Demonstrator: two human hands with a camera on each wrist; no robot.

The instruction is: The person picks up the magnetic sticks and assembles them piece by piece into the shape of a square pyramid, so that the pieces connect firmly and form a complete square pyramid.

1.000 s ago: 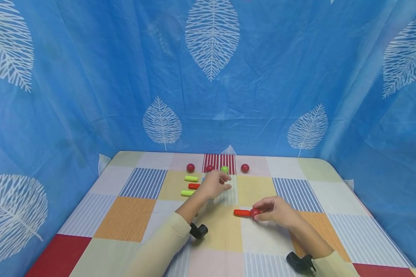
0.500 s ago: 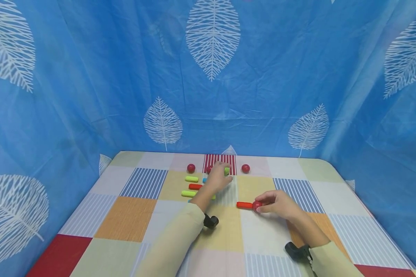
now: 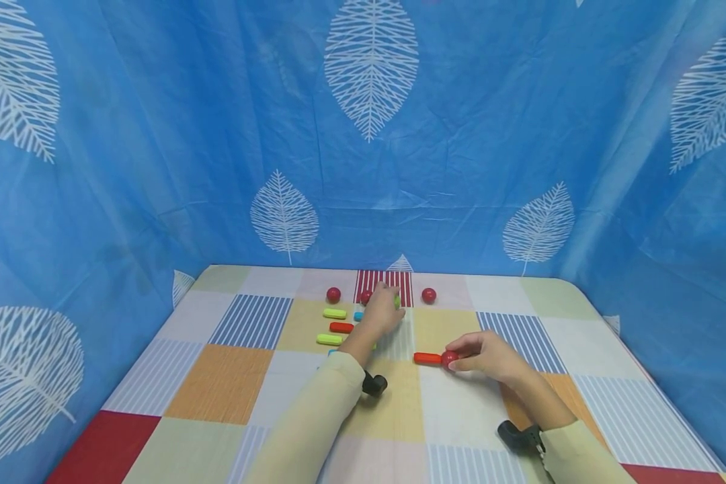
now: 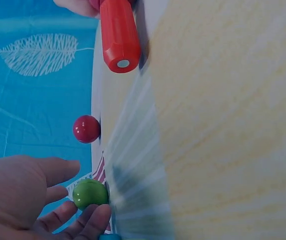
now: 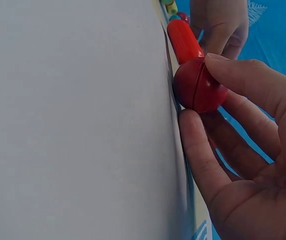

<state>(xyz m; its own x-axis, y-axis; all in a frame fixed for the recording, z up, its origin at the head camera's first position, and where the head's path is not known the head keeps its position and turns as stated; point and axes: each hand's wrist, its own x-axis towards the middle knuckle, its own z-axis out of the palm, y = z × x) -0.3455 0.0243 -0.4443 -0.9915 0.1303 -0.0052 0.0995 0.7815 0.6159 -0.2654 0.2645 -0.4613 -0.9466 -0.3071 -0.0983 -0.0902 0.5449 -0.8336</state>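
In the head view, we see the left hand (image 3: 382,310) at the far side of the table (image 3: 206,383), over a green ball (image 3: 397,302); a second ago it was nearer us, above the short sticks (image 3: 335,313), so we judge that the work has turned to that ball. The right hand (image 3: 487,356) pinches a red ball (image 3: 450,359) against the right end of a red stick (image 3: 427,358), and this pair sits slightly farther off than before. Loose balls (image 3: 333,294) lie beyond the sticks.

In the left wrist view, we find the fingers spread loosely about the green ball; we cannot tell whether they touch it. The red stick's free end shows a silver disc (image 4: 123,64).

In the right wrist view, we see thumb and fingertips set narrowly on the red ball, which meets the stick.
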